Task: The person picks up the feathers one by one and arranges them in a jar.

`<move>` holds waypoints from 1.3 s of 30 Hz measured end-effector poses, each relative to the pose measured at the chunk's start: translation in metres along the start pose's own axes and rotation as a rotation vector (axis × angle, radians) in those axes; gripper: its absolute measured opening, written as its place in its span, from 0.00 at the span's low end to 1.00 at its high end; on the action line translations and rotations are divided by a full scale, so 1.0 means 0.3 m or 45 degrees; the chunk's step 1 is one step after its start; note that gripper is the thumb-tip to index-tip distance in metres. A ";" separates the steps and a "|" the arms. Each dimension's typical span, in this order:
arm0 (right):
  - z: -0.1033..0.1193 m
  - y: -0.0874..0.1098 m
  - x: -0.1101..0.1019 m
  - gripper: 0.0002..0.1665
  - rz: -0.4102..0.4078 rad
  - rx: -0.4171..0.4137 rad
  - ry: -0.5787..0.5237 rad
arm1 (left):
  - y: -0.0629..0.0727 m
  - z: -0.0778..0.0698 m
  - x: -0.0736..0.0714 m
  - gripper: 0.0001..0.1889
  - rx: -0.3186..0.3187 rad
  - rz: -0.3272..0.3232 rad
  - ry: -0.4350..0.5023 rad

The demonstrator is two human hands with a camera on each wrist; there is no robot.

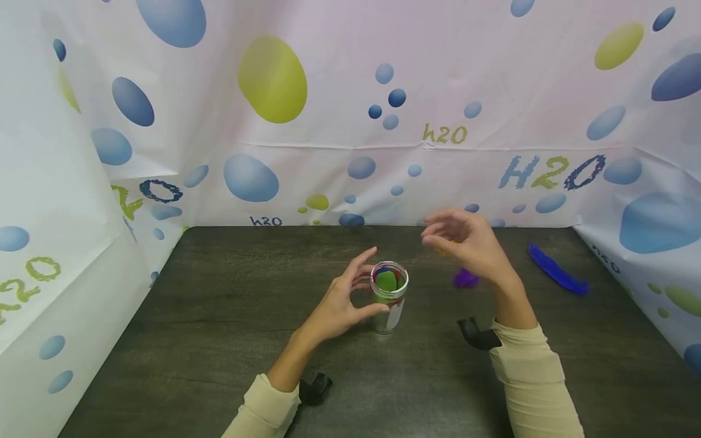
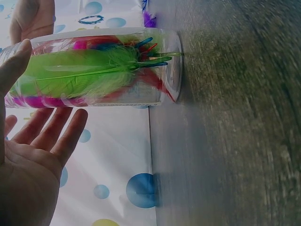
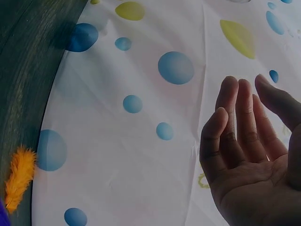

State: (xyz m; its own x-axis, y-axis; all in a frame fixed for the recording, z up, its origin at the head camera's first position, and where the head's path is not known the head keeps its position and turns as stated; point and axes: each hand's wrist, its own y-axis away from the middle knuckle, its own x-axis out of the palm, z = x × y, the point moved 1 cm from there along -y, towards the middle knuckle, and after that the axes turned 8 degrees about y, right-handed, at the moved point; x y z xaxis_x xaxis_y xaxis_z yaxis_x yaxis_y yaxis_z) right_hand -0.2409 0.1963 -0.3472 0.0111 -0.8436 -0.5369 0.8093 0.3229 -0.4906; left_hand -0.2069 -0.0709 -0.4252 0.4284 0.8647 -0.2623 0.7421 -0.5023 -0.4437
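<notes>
A clear jar point(image 1: 390, 322) stands upright on the dark table, mouth uncovered. Inside it are feathers point(image 2: 75, 70), mostly bright green, with red, magenta and blue among them. My left hand point(image 1: 336, 307) spreads around the jar, thumb at its near side and fingers beyond it, without gripping. To the right, my right hand point(image 1: 465, 240) is raised above the table with loosely bent fingers and nothing between them, as the right wrist view point(image 3: 249, 150) also shows. Beneath it lies an orange feather point(image 3: 21, 179), mostly hidden by the hand in the head view.
A purple feather point(image 1: 465, 278) lies on the table point(image 1: 246, 340) right of the jar. Farther right rests a long blue feather point(image 1: 558, 271). Behind and beside the table hangs a white sheet point(image 1: 328, 134) with blue and green spots. Each forearm carries a black strap mount point(image 1: 479, 336).
</notes>
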 end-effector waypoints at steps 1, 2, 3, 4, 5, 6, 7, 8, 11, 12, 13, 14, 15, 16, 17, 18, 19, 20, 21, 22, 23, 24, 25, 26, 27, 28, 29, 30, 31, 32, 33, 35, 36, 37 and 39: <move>-0.005 -0.001 0.001 0.15 -0.004 0.006 0.006 | 0.000 0.001 -0.001 0.52 0.005 0.000 -0.003; -0.010 -0.002 0.002 0.15 -0.008 0.010 0.010 | 0.001 0.001 -0.001 0.52 0.006 -0.001 -0.005; -0.015 -0.003 0.003 0.15 -0.011 0.014 0.008 | 0.001 0.002 -0.002 0.52 0.007 -0.003 -0.007; -0.020 -0.003 0.004 0.15 -0.015 0.015 0.010 | 0.001 0.003 -0.002 0.52 0.005 -0.005 -0.009; -0.024 -0.004 0.005 0.15 -0.020 0.014 0.013 | 0.002 0.003 -0.003 0.52 0.003 -0.006 -0.009; -0.029 -0.005 0.007 0.15 -0.024 0.014 0.015 | 0.003 0.003 -0.003 0.52 0.002 -0.007 -0.009; -0.033 -0.006 0.009 0.15 -0.026 0.016 0.019 | 0.004 0.003 -0.003 0.52 0.002 -0.009 -0.010; -0.037 -0.006 0.010 0.14 -0.029 0.018 0.020 | 0.005 0.002 -0.004 0.52 -0.004 -0.011 -0.009; -0.052 -0.006 0.011 0.14 -0.043 0.047 0.083 | 0.009 0.005 -0.002 0.52 -0.007 -0.013 -0.007; -0.057 -0.005 0.011 0.14 -0.048 0.061 0.114 | 0.010 0.006 -0.001 0.52 -0.003 -0.012 -0.007; -0.063 -0.004 0.010 0.14 -0.055 0.074 0.151 | 0.011 0.007 0.000 0.52 -0.002 -0.011 -0.007; -0.069 -0.002 0.010 0.13 -0.065 0.086 0.192 | 0.012 0.009 0.001 0.52 -0.003 -0.010 -0.007; -0.075 0.000 0.009 0.14 -0.075 0.101 0.235 | 0.013 0.010 0.003 0.52 -0.003 -0.008 -0.006; -0.081 0.002 0.008 0.14 -0.085 0.107 0.271 | 0.013 0.010 0.004 0.52 0.001 -0.006 -0.005; -0.086 0.003 0.007 0.14 -0.094 0.111 0.299 | 0.014 0.011 0.005 0.52 0.001 -0.005 -0.005; -0.090 0.004 0.006 0.14 -0.099 0.117 0.323 | 0.014 0.011 0.005 0.52 0.001 -0.005 -0.005; -0.094 0.005 0.004 0.14 -0.103 0.120 0.342 | 0.014 0.011 0.006 0.52 -0.001 -0.006 -0.005; -0.097 0.006 0.001 0.13 -0.103 0.125 0.356 | 0.014 0.011 0.006 0.52 -0.002 -0.007 -0.004; -0.101 0.006 -0.001 0.13 -0.104 0.130 0.368 | 0.013 0.010 0.007 0.52 -0.003 -0.008 -0.004; -0.105 0.007 -0.004 0.13 -0.106 0.131 0.379 | 0.012 0.010 0.007 0.52 -0.001 -0.008 -0.005; -0.110 0.007 -0.007 0.13 -0.107 0.135 0.387 | 0.012 0.010 0.007 0.52 -0.005 -0.008 -0.005; -0.114 0.008 -0.010 0.13 -0.109 0.138 0.396 | 0.011 0.009 0.007 0.52 -0.007 -0.008 -0.005; -0.120 0.008 -0.014 0.13 -0.114 0.140 0.406 | 0.010 0.007 0.008 0.52 -0.009 -0.008 -0.005; -0.125 0.009 -0.018 0.12 -0.118 0.141 0.421 | 0.009 0.006 0.008 0.52 -0.012 -0.009 -0.003; -0.132 0.009 -0.022 0.12 -0.125 0.140 0.437 | 0.008 0.006 0.008 0.52 -0.013 -0.008 -0.001; -0.139 0.010 -0.027 0.12 -0.130 0.141 0.454 | 0.007 0.005 0.008 0.52 -0.014 -0.008 -0.001; -0.146 0.011 -0.031 0.12 -0.133 0.144 0.472 | 0.006 0.005 0.008 0.52 -0.018 -0.009 0.001; -0.153 0.012 -0.035 0.12 -0.134 0.150 0.490 | 0.006 0.005 0.008 0.52 -0.020 -0.008 0.001; -0.160 0.014 -0.039 0.12 -0.135 0.158 0.506 | 0.005 0.005 0.007 0.52 -0.020 -0.007 0.000; -0.164 0.015 -0.042 0.12 -0.134 0.166 0.516 | 0.004 0.005 0.007 0.52 -0.018 -0.005 0.000; -0.169 0.015 -0.044 0.12 -0.132 0.175 0.517 | 0.003 0.005 0.007 0.52 -0.017 -0.004 -0.001; -0.177 0.016 -0.046 0.12 -0.123 0.192 0.516 | 0.001 0.004 0.006 0.52 -0.008 -0.001 -0.004; -0.179 0.016 -0.045 0.12 -0.118 0.198 0.507 | 0.000 0.004 0.005 0.52 -0.003 -0.001 -0.004; -0.181 0.015 -0.043 0.12 -0.113 0.202 0.498 | -0.001 0.004 0.004 0.52 0.002 -0.002 -0.005; -0.185 0.013 -0.038 0.13 -0.102 0.208 0.486 | -0.002 0.002 0.003 0.52 0.010 -0.002 -0.009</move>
State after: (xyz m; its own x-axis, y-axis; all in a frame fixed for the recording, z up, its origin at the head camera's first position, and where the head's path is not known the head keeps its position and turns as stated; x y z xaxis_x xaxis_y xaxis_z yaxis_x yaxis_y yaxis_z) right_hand -0.2705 0.2310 -0.3810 -0.2490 -0.6340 -0.7321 0.8815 0.1647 -0.4425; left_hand -0.2073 -0.0697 -0.4259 0.4234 0.8654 -0.2679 0.7389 -0.5010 -0.4506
